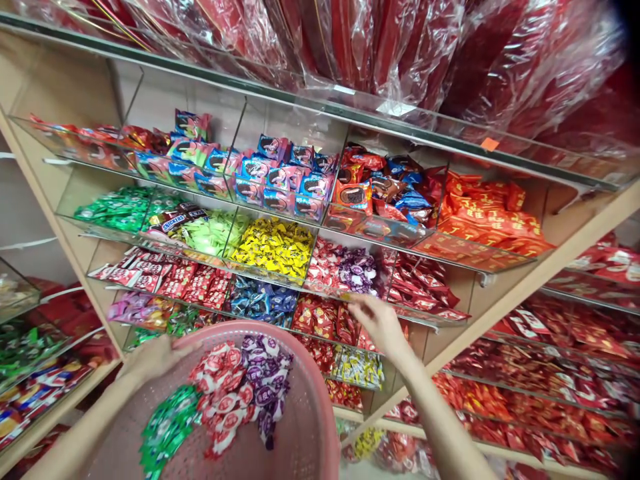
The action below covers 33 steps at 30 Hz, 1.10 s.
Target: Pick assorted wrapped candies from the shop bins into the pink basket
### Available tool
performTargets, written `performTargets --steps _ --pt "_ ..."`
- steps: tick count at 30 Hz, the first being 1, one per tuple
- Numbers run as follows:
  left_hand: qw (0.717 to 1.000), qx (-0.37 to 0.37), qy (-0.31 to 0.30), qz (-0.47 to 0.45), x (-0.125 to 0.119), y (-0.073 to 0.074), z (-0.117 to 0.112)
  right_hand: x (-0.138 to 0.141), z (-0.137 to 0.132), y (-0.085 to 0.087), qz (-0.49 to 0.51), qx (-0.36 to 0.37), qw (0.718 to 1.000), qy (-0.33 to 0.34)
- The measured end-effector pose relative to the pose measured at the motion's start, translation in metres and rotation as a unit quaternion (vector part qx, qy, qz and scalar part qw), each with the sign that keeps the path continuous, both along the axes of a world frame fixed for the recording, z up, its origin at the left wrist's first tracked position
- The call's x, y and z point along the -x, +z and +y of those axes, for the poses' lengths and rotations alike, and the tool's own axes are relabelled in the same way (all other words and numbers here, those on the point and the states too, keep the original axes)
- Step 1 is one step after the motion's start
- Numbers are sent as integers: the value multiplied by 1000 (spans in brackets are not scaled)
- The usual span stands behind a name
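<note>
My left hand (155, 357) grips the far rim of a pink plastic basket (310, 413) held low in front of me. Inside lie green sweets (167, 423), red-and-white sweets (223, 393) and purple sweets (265, 380). My right hand (377, 320) reaches forward to the shelf, fingers stretched out and apart, just below a clear bin of red-and-white and purple wrapped sweets (350, 270). Nothing shows in that hand.
Tiered clear acrylic bins fill a slanted wooden shelf: yellow sweets (273, 247), green ones (120, 208), Snickers (173, 223), blue biscuit packs (280, 177), red packets (487, 213). Red goods wrapped in plastic (400, 47) hang above. More shelves stand left and right.
</note>
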State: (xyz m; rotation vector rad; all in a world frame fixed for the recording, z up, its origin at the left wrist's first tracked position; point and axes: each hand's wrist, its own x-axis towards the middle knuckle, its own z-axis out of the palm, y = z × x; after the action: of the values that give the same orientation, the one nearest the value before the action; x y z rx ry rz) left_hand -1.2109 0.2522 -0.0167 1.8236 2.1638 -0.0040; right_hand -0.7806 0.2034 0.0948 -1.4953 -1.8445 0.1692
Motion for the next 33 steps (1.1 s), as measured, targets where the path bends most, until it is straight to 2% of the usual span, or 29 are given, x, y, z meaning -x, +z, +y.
performTargets --steps 2,4,8,10,14,17,20,22,24,25,27,31,33 --pt "999 -14 -35 12 -11 5 4 -9 43 25 -78 -24 997 7" --pt "998 -27 -50 10 -23 9 7 -13 78 36 -119 23 992 26" --pt "994 -62 -85 12 -51 16 13 -14 118 31 -56 171 982 60" --pt "993 -66 -101 8 -65 20 16 -14 126 27 -8 202 976 78" --pt "988 -69 -137 8 -86 22 21 -13 131 22 27 201 974 98" --pt "986 -74 -151 -1 -94 18 24 -12 128 24 46 194 974 112" --pt "986 -74 -151 -8 -96 12 28 -6 114 38 101 117 980 124" --pt "986 -71 -149 -9 -96 10 30 4 96 49 129 44 983 122" --pt "987 -71 -147 -8 -97 10 32 22 71 51 148 2 981 128" --pt "987 -71 -147 -8 -97 10 33 34 58 47 155 7 978 141" --pt "987 -69 -145 -6 -98 10 35 60 36 24 188 61 965 173" --pt "989 -65 -131 -5 -100 7 39 109 21 -52 228 160 945 172" --pt "991 -65 -119 -8 -100 5 40 124 27 -83 210 169 953 140"
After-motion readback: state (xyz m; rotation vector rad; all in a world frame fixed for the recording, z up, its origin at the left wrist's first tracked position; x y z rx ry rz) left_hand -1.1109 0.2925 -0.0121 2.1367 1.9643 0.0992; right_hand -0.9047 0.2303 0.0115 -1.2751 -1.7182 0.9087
